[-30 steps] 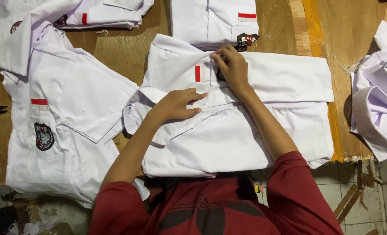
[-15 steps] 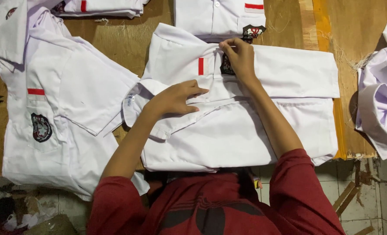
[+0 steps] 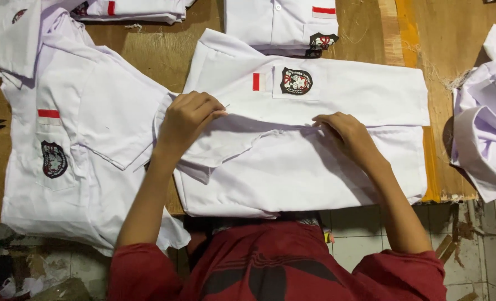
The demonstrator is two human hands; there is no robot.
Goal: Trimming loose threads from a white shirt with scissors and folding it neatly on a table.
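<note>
My left hand (image 3: 187, 120) is curled shut on a fold of the white shirt (image 3: 315, 161), fingers pinching the cloth edge where a sleeve or side panel has been turned in over the body. My right hand (image 3: 345, 134) lies flatter, fingertips pressed down on the same fold line further right; I can't tell whether it grips the cloth or only pins it. The shirt lies across the middle of the bench (image 3: 170, 50), its lower hem hanging just over the near edge, its upper half already laid flat with a red-and-white patch (image 3: 259, 81) and a dark crest (image 3: 296, 81) showing face up. I judge this to be the mid-fold step: the top section is squared, and the turned-in piece is being set along a crease. The next move, as I read it, calls for keeping the crease straight between both hands and smoothing the lower half without dragging the upper layer off line. To the left, touching this shirt, a second shirt (image 3: 75, 139) lies open, reaching the bench's left edge. Folded shirts (image 3: 281, 22) sit at the far edge, just beyond the one in hand, and another pile (image 3: 131, 8) lies towards the far left corner. A loose heap of white cloth (image 3: 487, 122) lies at the right edge.
</note>
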